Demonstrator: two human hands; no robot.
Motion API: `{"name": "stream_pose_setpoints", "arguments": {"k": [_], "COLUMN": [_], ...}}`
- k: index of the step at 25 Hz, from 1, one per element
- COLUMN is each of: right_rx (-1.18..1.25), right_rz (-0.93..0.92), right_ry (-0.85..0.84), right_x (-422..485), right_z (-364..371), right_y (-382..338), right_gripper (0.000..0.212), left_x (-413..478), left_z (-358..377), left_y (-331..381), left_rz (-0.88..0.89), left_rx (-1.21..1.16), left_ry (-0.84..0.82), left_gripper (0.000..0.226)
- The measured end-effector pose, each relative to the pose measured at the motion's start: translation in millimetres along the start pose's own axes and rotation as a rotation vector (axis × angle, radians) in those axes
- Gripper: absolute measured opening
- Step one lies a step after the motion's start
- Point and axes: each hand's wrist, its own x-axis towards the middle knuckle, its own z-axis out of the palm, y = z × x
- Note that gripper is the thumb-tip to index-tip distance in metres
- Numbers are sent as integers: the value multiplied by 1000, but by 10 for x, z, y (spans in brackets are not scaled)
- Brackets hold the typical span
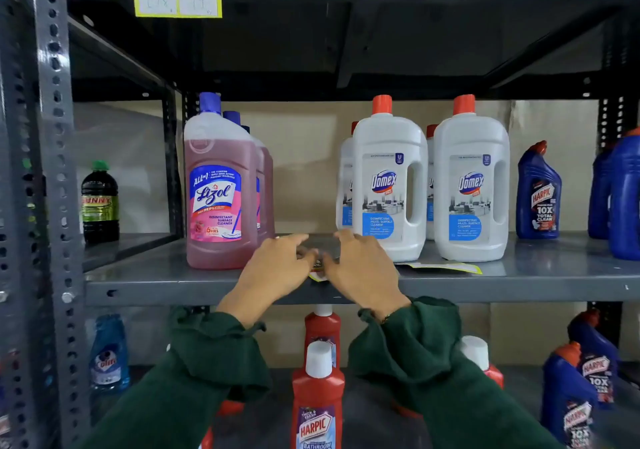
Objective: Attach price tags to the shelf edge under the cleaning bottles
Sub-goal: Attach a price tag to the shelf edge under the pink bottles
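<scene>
Two bare hands, the left hand (273,272) and the right hand (363,268), extend from long sleeves. Left sleeve (194,372) and right sleeve (426,362): dark green, soft knit-like fabric, loose along the forearm and gathered at the wrist into a ruffled cuff. At the right wrist, a thin band (385,317), possibly a bracelet or thread; blur hides its detail. No rings are discernible on the fingers.

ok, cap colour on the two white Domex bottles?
Orange-red, on both white Domex bottles, seen clearly in the head view.
</scene>
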Motion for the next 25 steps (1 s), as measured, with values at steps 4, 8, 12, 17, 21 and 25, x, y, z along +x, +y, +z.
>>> {"name": "stream_pose_setpoints", "arguments": {"k": [4,8,12,17,21,25], "right_rx": [-109,17,188,391,375,198], "right_rz": [74,10,27,-59,-116,-206], "right_ry": [-120,-119,-3,-20,25,103], "right_x": [30,61,65,-170,-328,-474], "right_z": [24,15,-42,-96,121,395], "right_y": [30,30,59,-258,-469,-628], "right_gripper": [39,46,39,13,10,10], "left_x": [29,32,-97,-385,-639,-780], "left_z": [7,-65,-205,-537,-746,-723], "left_y": [-58,-92,-148,-340,-512,-809], "left_rz": [-88,-134,-105,-39,108,163], "left_rx": [-45,-327,-536,-370,-58,130], "left_ry": [-17,106,190,253,181,143], "left_gripper": [44,26,16,11,5,10]}}
